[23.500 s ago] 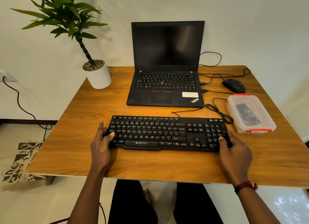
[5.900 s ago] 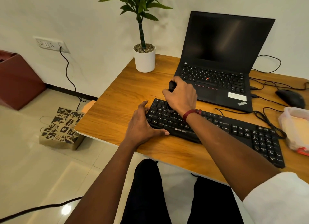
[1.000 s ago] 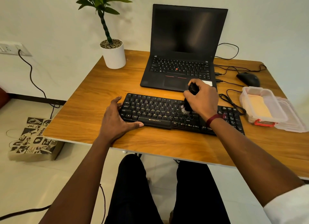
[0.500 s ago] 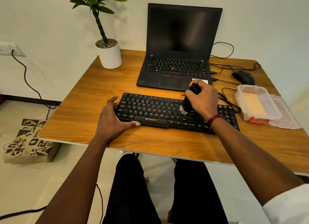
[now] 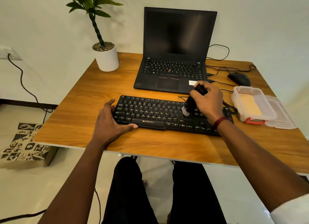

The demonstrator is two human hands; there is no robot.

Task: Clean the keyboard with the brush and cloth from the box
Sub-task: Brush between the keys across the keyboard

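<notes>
Head view: keyboard (image 5: pixel 150 111) partly behind right hand (image 5: pixel 209 103)

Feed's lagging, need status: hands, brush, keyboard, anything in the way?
Right hand grips brush, bristles on keyboard, right-centre keys. Left hand flat, bracing its left end. Cloth in open box. Nothing blocking; cable beside right hand.

Views: one only, worn on the person's head, wide-angle.
Position: above the near side of the keyboard (image 5: pixel 150 111), on the person's side of the surface (image 5: pixel 80 123).
Facing: forward and down, with the keyboard about mid-frame.
Nearness: close; both forearms enter from the bottom edge and reach to the keyboard.
Coverage: beyond the keyboard, the laptop (image 5: pixel 175 40) and wall; to its left, the floor (image 5: pixel 25 190); to its right, the box (image 5: pixel 250 105); nearer than it, the lap.
</notes>
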